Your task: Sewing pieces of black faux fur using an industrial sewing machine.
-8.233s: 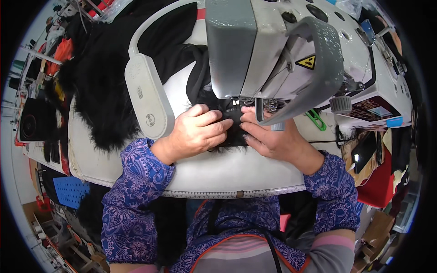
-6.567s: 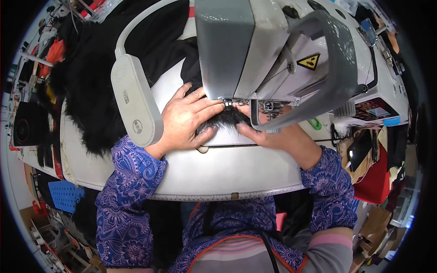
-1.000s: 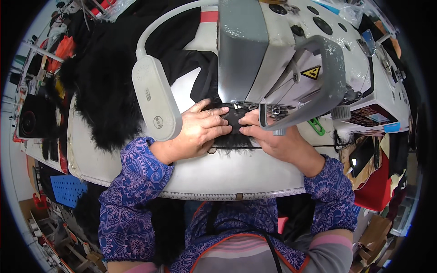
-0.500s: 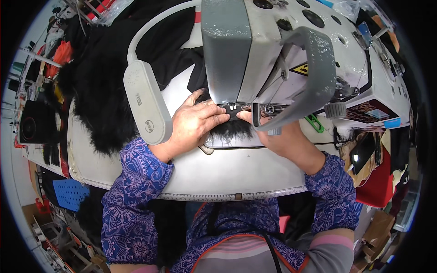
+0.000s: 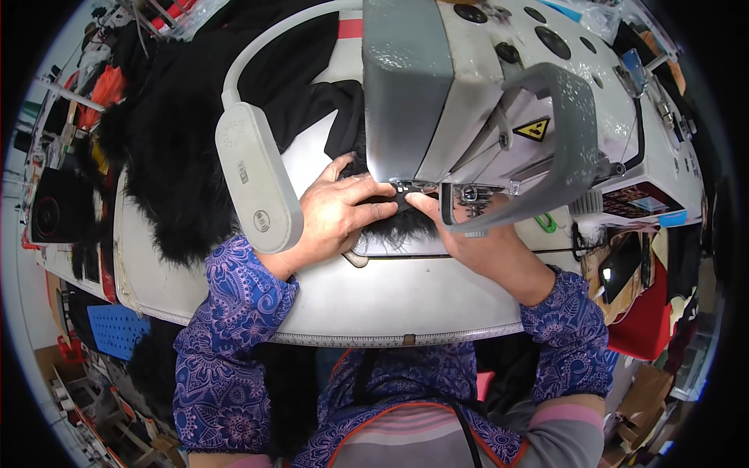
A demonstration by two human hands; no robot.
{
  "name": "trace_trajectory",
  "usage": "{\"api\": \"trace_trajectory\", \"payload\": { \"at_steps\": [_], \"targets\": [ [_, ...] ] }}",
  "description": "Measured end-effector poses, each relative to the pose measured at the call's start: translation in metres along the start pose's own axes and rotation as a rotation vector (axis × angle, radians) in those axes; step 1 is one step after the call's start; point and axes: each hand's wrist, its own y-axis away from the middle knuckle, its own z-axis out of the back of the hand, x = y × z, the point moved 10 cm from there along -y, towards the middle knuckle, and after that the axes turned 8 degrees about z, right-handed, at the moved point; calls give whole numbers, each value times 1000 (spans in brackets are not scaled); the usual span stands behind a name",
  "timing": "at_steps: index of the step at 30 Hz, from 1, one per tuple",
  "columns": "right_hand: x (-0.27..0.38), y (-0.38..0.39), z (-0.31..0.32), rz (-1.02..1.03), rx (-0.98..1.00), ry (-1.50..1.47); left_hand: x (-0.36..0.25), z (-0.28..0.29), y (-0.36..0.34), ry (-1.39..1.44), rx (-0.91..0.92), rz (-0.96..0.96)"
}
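My left hand (image 5: 331,214) lies with fingers stretched and spread on black fur-trimmed fabric (image 5: 402,226), its fingertips beside the needle area (image 5: 402,187) beneath a grey and white sewing machine head (image 5: 406,101). My right hand (image 5: 488,253) reaches to the same fabric from the right, a digit extended against it just in front of the needle area. The grey looped guard (image 5: 573,148) hides some of the right fingers. A white lamp (image 5: 257,179) hangs just over my left wrist. More black fur and cloth (image 5: 172,156) are heaped left of the machine.
The white sewing table (image 5: 398,296) has a measuring tape along its front edge. A green clip (image 5: 546,224) lies right of the guard. A dark phone-like device (image 5: 612,269) and red chair (image 5: 640,327) are at right, a black speaker (image 5: 55,210) and blue perforated panel (image 5: 117,331) at left.
Over the last second my left fingers have shifted slightly upward under the machine head's edge, and my right fingers have moved behind the guard. More fur shows below my hands.
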Motion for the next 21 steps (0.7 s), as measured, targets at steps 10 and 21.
{"api": "trace_trajectory", "payload": {
  "at_steps": [10, 21],
  "targets": [
    [1, 3, -7, -12, 18, 69, 3, -1, -1, -28, -27, -1],
    [-2, 8, -12, 0, 66, 63, 4, 1, -1, 4, -42, 13]
  ]
}}
